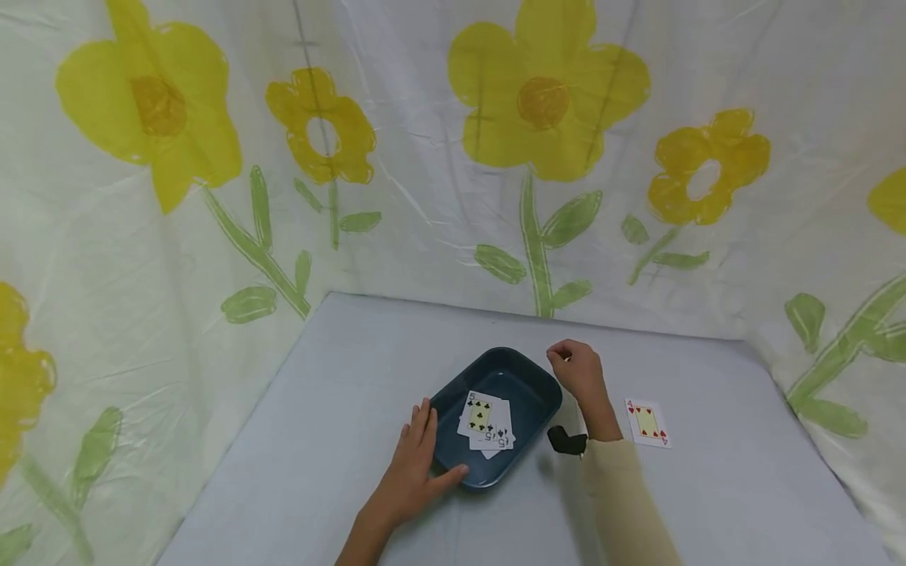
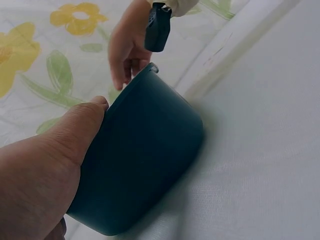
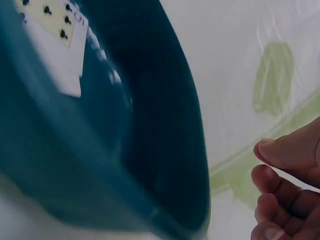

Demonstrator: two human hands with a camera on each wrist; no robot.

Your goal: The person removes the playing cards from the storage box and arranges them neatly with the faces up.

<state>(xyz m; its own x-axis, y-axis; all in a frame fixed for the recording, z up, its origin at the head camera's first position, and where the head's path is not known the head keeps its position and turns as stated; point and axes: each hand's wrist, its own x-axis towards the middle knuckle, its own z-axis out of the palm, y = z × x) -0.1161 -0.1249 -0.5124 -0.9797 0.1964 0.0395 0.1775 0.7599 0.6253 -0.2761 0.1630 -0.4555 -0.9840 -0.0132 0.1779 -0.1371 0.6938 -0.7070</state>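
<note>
A dark blue rectangular dish (image 1: pixel 524 377) stands slanted on the table. Inside it lie overlapping playing cards (image 1: pixel 480 414), a five of clubs on top and another black five partly under it. My left hand (image 1: pixel 410 469) holds the dish at its near left corner, fingers along the left side and thumb at the near rim; the left wrist view shows that thumb (image 2: pixel 82 122) at the wall's top edge. Beyond the dish's far right end is my right hand (image 1: pixel 580 371), its fingers (image 3: pixel 265 178) loosely curled, thumb apart from them, nothing between.
A four of hearts (image 1: pixel 647 422) lies face up on the table to the right of my right forearm. A black wrist camera (image 1: pixel 566 440) sticks out from the right wrist. Behind the pale table (image 1: pixel 382 338) hangs a white curtain (image 1: pixel 410 157) with yellow flowers.
</note>
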